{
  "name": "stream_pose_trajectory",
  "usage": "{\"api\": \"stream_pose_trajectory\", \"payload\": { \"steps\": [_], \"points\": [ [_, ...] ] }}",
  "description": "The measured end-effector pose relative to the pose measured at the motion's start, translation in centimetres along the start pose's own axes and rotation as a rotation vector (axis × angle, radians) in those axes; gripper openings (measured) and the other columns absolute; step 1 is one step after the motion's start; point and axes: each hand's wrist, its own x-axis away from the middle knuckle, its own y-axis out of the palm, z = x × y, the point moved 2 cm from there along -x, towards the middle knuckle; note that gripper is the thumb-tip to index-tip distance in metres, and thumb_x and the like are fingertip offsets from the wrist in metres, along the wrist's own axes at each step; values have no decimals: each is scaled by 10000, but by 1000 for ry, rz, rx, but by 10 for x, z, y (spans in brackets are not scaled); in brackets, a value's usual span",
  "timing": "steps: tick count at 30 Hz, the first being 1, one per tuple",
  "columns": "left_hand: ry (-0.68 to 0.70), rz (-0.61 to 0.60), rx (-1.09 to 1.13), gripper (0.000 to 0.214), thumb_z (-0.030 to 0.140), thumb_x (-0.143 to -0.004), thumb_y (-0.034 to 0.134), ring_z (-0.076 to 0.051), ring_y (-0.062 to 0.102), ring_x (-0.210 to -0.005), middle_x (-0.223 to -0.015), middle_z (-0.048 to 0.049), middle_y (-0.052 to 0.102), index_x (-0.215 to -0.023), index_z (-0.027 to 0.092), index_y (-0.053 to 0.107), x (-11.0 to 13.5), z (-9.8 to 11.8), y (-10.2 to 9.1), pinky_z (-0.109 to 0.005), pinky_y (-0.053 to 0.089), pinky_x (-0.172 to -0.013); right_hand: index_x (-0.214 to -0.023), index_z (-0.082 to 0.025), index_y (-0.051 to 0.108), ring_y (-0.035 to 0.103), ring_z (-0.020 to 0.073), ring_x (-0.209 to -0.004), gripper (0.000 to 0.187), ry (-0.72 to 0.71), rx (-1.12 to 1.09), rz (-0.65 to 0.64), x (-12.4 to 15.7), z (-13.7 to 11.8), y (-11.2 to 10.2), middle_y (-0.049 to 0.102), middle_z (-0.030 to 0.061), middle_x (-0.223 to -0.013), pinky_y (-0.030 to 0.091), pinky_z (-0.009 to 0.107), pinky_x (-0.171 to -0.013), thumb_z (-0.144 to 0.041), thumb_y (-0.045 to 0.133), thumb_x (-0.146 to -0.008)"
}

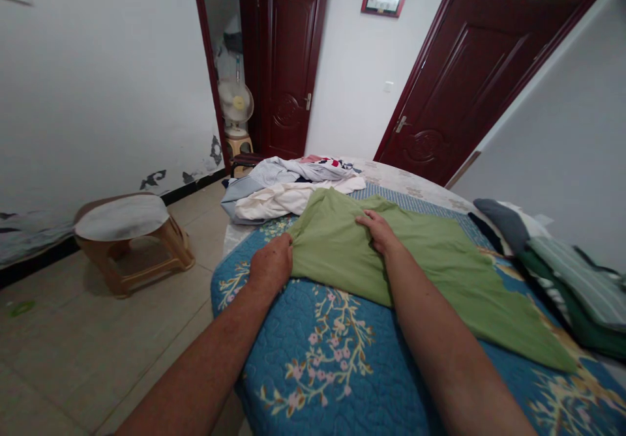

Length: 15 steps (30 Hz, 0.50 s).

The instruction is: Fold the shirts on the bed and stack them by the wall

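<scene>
A green cloth garment [435,247] lies spread across a blue quilted cover [313,358] with a floral pattern. Its exact kind does not show. My left hand [272,261] is closed around the garment's left edge, which bunches up at the fingers. Farther in, my right hand [377,227] rests on top of the cloth with its fingers stretched out and apart. The garment's right end tapers toward the lower right, lying flat with light wrinkles.
Crumpled white and grey clothes [278,195] are heaped beyond the garment. Folded clothes [577,279] are stacked at the right. A brown stool [132,234] stands on the tiled floor at left. An electric fan [237,105] is in the doorway, near dark red doors [288,51].
</scene>
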Motion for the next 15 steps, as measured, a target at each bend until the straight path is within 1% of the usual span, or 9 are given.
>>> {"api": "stream_pose_trajectory", "payload": {
  "steps": [3,6,8,10,12,15],
  "points": [
    [-7,-60,-89,250,254,-1061,473,-279,736,-1110,-1231,-104,763,-1214,239,671,0,4,-9,-345,530,-874,-1097,-242,717,770,227,-804,421,30,-149,9,-1,-3,-8,812,17,-876,649,376,-789,-223,840,-694],
    [-2,-120,-201,323,196,-1044,431,-310,758,-1065,-1200,-135,769,-1242,227,684,-4,13,-24,-374,547,-848,-1053,-247,714,777,215,-829,394,16,-280,16,-3,-1,-17,822,16,-910,658,367,-814,-168,834,-686],
    [16,-119,-238,338,192,-1030,449,-316,760,-1073,-1194,-148,775,-1267,223,689,-13,23,-34,-386,553,-868,-1049,-254,714,776,206,-830,396,2,-346,-5,-5,2,-20,824,10,-921,660,354,-809,-160,839,-684],
    [42,-77,-223,334,239,-1017,513,-316,745,-1129,-1221,-150,777,-1304,223,682,-29,37,-40,-387,552,-912,-1036,-253,721,769,187,-817,390,-18,-382,-4,-8,5,-22,816,-1,-897,652,317,-794,-153,846,-680],
    [57,-50,-169,356,296,-1002,568,-308,731,-1165,-1235,-143,780,-1335,223,674,-47,53,-38,-383,546,-950,-1013,-251,727,755,162,-796,376,-53,-406,37,-12,9,-24,801,-17,-858,639,274,-773,-154,857,-674],
    [64,-61,-82,407,317,-988,601,-294,709,-1208,-1283,-138,769,-1376,213,662,-70,72,-18,-375,533,-999,-986,-252,713,740,149,-775,368,-137,-444,72,-17,11,-26,779,-28,-826,632,258,-752,-191,892,-671]
  ]
}}
